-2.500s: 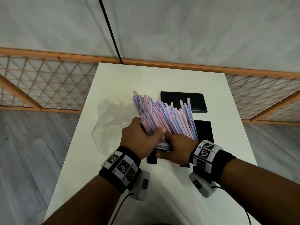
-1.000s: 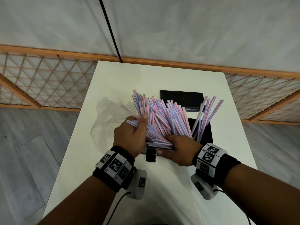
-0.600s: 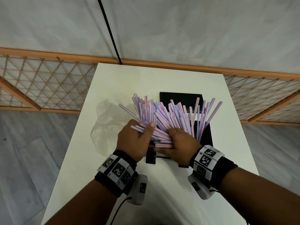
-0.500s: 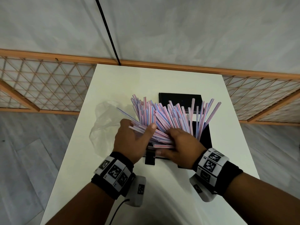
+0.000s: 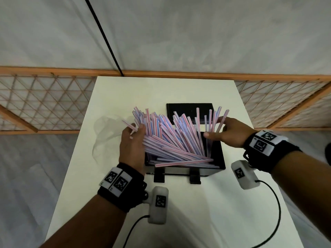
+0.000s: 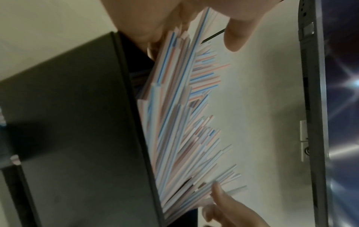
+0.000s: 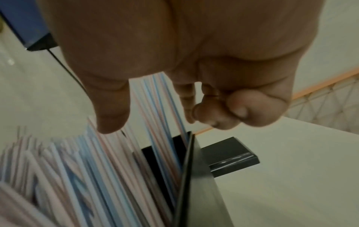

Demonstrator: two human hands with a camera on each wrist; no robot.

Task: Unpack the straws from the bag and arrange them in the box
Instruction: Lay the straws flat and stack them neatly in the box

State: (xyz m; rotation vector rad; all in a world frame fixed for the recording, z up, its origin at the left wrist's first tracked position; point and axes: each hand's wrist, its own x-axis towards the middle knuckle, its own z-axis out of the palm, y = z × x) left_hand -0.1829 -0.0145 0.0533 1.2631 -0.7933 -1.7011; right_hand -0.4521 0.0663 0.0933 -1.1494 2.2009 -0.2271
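A big bunch of pink-and-blue striped straws stands in the open black box and fans out, leaning to the left. My left hand holds the leaning bunch on its left side, thumb over the straws and fingers behind them. In the left wrist view the straws run between my left hand's thumb and fingers. My right hand is at the box's right side, where a few upright straws stand between its straight thumb and forefinger. Its outer fingers are curled.
A flat black lid lies behind the box on the white table. The crumpled clear bag lies to the left of my left hand. Two black clasps stick out of the box's near side. Cables trail off both wrists.
My right hand let go of the straws' lower ends and moved up and right to the upright straws. The bunch has fanned out in the box, and my left hand slid up its side.
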